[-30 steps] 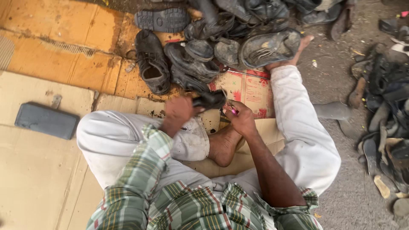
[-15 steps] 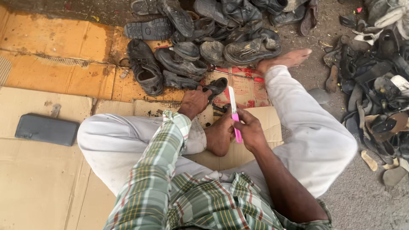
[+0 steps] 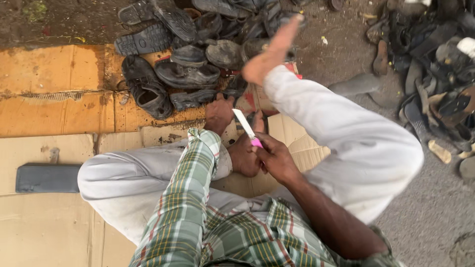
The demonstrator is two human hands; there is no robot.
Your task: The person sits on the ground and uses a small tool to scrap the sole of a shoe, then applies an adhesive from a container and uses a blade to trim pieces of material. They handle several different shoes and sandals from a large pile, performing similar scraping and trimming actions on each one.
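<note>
1. Cardboard sheets cover the ground under the seated person; an orange-brown sheet lies along the far edge, stained and damp near its top corner.
2. Person sits on the cardboard in pale trousers and a green checked shirt, legs folded; the raised bare foot points toward the shoe pile.
3. Pile of worn dark shoes lies at the far edge of the cardboard, partly on bare dirt. A second heap of sandals and soles sits on the ground at the right, well apart from the hands.
4. Dark flat block rests on the cardboard near its left edge, away from both hands.
5. Black shoe, lying open side up, sits on the orange sheet just left of the left hand.
6. Left hand reaches forward to the near edge of the pile, fingers curled down onto a dark shoe; a firm grip cannot be told, as the fingertips are hidden.
7. Right hand is closed around the pink handle of a knife, just above the folded foot.
8. Knife: pale blade points up and away from the body, toward the left hand, its tip near but not touching that hand.
</note>
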